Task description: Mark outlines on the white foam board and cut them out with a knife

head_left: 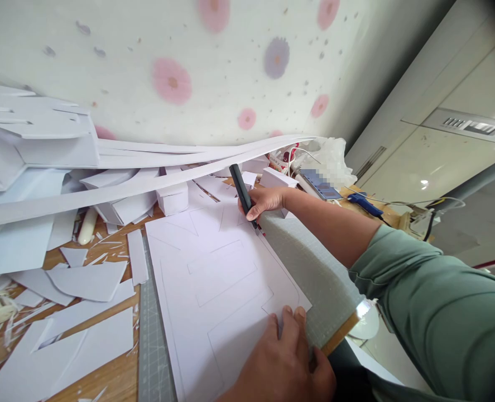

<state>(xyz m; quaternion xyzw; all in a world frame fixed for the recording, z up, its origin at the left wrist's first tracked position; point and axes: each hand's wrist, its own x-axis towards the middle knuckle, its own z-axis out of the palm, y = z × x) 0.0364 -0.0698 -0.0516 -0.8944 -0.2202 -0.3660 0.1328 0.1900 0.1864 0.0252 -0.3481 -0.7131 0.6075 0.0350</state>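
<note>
- Fingers (253, 212) of the right hand (266, 203) close around a slim black tool (241, 190), held tilted, its tip down at the upper right edge of a large white sheet (217, 262); the tip is too small to make out.
- The left hand (280, 354) grasps nothing: its fingers are spread a little, palm down, tips resting on the sheet's lower right corner.
- The sheet lies flat, marked with thin pencil-like outlines, some straight-sided, some curved.
- Under the sheet, and showing on both sides of it, is a grey gridded cutting mat (153, 329) on a wooden table (119, 382).
- Just left of the sheet is a narrow white strip (137, 257); farther left, white offcuts (90, 279) lie scattered and overlapping.
- Just beyond the sheet's top left corner is a small white box (172, 199).
- Behind the sheet, a long white band (147, 187) stretches sideways.
- Beyond the sheet to the right are a phone (319, 184), a crumpled plastic bag (339, 162) and a blue-handled tool (364, 204).
- Farthest behind the sheet, a pale wall (124, 106) carries pink and purple flowers.
</note>
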